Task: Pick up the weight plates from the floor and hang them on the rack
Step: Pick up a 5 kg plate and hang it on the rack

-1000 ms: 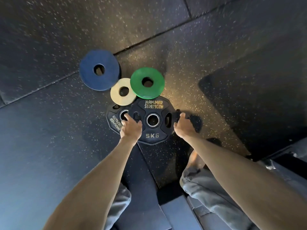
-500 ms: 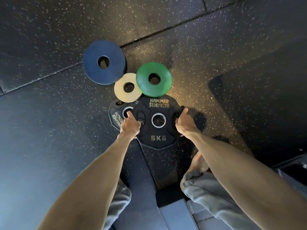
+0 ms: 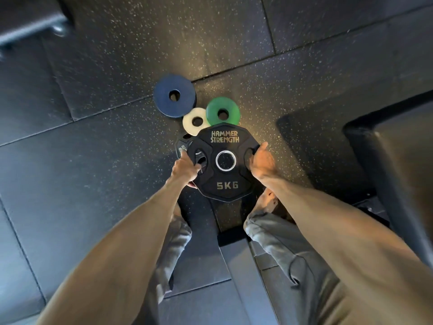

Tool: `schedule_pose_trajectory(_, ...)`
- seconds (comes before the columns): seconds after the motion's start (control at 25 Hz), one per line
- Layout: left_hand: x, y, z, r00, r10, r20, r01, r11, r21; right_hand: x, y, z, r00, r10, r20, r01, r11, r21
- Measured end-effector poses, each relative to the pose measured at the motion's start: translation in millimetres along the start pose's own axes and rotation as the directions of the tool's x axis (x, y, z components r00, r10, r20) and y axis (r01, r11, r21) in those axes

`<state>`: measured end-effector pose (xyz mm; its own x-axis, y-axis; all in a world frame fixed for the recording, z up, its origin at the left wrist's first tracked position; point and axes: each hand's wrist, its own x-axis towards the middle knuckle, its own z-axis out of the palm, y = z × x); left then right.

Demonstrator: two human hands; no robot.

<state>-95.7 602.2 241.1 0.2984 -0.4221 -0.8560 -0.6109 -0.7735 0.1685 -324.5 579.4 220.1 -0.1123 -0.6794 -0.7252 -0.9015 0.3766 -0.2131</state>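
A black 5 kg Hammer Strength plate [image 3: 224, 184] is lifted off the floor, face up toward me. My left hand [image 3: 186, 171] grips its left handle slot and my right hand [image 3: 263, 159] grips its right slot. A second black plate [image 3: 181, 147] lies on the floor, mostly hidden behind the lifted one. Beyond it lie a white plate [image 3: 191, 121], a green plate [image 3: 212, 112] and a blue plate [image 3: 164, 98] on the speckled rubber floor. No rack is in view.
My grey-trousered legs and a bare foot [image 3: 267, 200] stand just below the held plate. A dark padded block [image 3: 398, 165] rises at the right. A dark metal equipment base [image 3: 30, 22] sits at the top left corner.
The 5 kg plate has come up off the lower black plate and toward me, held by both hands. The camera has risen, so the floor plates look smaller.
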Motion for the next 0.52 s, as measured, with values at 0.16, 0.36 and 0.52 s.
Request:
schedule_pose_trajectory(0.16,-88,14,-82,0.993,0.025,-0.118,-0.040,0.992,-0.124,-72,-63,-86,0.989,-0.078,-0.124,0.093,0.988,0.123)
schedule_pose_trajectory(0.36,-201,15,-209,0.940,0.098,-0.327,-0.203,0.930,-0.306,-174,-169,-179,0.915,-0.194,-0.354,0.314,0.894,0.320)
schedule_pose_trajectory(0.52,-290,-2,-312,0.844,0.118,-0.524,-0.360,0.848,-0.390,-260,-265,-242,0.791,-0.326,-0.517,0.542,0.765,0.347)
